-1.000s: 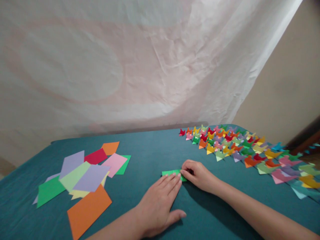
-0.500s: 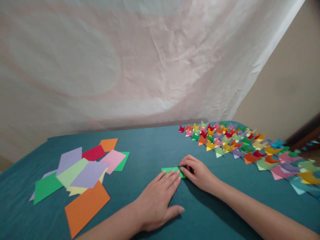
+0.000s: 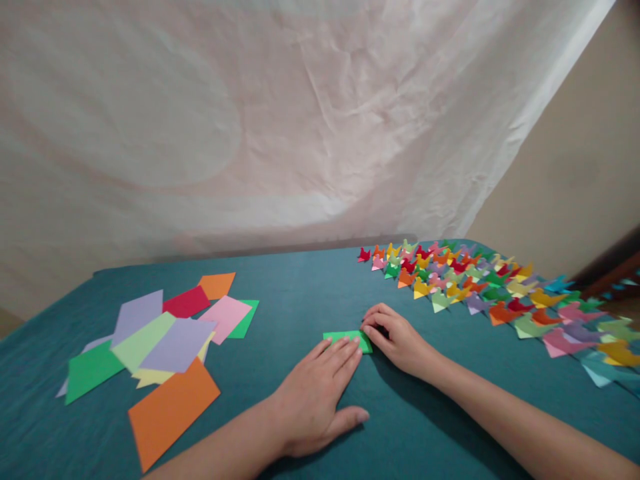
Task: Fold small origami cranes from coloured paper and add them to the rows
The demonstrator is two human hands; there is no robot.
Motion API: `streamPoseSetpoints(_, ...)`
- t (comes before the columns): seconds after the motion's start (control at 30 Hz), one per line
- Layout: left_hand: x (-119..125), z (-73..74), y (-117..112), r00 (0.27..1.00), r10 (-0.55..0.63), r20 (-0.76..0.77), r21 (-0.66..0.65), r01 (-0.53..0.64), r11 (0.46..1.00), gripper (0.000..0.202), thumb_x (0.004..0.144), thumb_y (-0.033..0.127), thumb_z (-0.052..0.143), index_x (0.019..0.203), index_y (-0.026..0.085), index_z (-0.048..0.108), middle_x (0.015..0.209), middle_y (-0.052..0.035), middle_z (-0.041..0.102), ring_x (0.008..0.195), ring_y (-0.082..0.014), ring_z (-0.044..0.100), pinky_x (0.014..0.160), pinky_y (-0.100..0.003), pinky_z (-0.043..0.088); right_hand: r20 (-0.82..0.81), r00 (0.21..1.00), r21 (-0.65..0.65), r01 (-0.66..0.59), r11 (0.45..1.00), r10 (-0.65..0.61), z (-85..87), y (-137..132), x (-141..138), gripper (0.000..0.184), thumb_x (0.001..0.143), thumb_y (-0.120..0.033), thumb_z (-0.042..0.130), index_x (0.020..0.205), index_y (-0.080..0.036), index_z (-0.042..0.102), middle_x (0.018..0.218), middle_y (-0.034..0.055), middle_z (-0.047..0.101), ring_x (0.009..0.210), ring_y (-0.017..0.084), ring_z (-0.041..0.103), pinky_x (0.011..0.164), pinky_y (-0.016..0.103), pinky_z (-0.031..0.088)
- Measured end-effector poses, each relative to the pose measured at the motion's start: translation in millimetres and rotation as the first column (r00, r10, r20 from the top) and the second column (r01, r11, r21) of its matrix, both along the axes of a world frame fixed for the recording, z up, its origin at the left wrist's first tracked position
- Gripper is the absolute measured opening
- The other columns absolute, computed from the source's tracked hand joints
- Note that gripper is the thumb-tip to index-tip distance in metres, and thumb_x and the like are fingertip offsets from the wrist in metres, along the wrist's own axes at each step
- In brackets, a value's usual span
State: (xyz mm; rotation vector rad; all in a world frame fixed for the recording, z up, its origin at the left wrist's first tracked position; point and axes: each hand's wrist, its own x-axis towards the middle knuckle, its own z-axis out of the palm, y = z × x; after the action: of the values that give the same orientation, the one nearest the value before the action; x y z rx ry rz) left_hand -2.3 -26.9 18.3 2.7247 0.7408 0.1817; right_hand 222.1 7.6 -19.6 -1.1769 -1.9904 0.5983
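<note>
A small folded piece of green paper (image 3: 367, 343) lies flat on the teal cloth in front of me. My left hand (image 3: 323, 393) rests palm down, its fingers stretched over the paper's near side and its thumb apart on the cloth. At the far right corner of the paper, my right hand (image 3: 393, 333) is closed in a pinch, thumb against the curled index finger. Its fingertips hide that corner, so the exact grip does not show.
Loose coloured sheets, among them an orange sheet (image 3: 175, 413) and a pink sheet (image 3: 226, 317), overlap on the left. Rows of small folded paper birds (image 3: 443, 301) stand along the right. A pale hanging cloth (image 3: 280, 133) closes off the back of the table (image 3: 295, 287).
My right thumb has lifted off the paper's surface and drawn up to the index finger at the far corner. The left hand stays pressed on the green paper.
</note>
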Motion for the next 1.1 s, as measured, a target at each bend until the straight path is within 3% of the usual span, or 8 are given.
streamPoseSetpoints(0.33, 0.1, 0.7, -0.5, 1.000, 0.002, 0.011, 0.003, -0.002, 1.000, 0.067, 0.089, 0.055, 0.036, 0.142, 0.016, 0.024, 0.147, -0.0129, 0.025, 0.136, -0.0269, 0.022, 0.111, -0.046, 0.019, 0.003, 1.000, 0.011, 0.003, 1.000, -0.003, 0.8, -0.2, -0.9, 0.017, 0.088, -0.023, 0.047, 0.077, -0.017, 0.058, 0.087, 0.0062, 0.055, 0.082, 0.016, 0.054, 0.075, 0.031, 0.046)
streamPoseSetpoints(0.7, 0.1, 0.2, -0.2, 1.000, 0.000, -0.022, -0.008, 0.000, 1.000, 0.069, 0.089, 0.056, 0.034, 0.143, 0.015, 0.021, 0.149, -0.0125, 0.021, 0.136, -0.0262, 0.021, 0.112, -0.044, 0.016, 0.068, 0.997, 0.021, 0.019, 1.000, -0.021, 5.4, -3.6, -3.0, 0.004, 0.080, -0.016, 0.055, 0.080, -0.018, 0.058, 0.088, 0.0047, 0.053, 0.082, 0.016, 0.053, 0.074, 0.029, 0.044)
streamPoseSetpoints(1.1, 0.4, 0.7, 1.0, 1.000, -0.001, -0.010, -0.007, 0.001, 1.000, 0.068, 0.089, 0.056, 0.036, 0.142, 0.016, 0.022, 0.148, -0.0126, 0.024, 0.136, -0.0261, 0.022, 0.112, -0.044, 0.016, 0.082, 0.996, 0.042, 0.029, 0.999, -0.032, 3.2, -4.7, -3.2, 0.007, 0.079, -0.012, 0.054, 0.082, -0.017, 0.057, 0.088, 0.0047, 0.053, 0.083, 0.016, 0.052, 0.075, 0.030, 0.043)
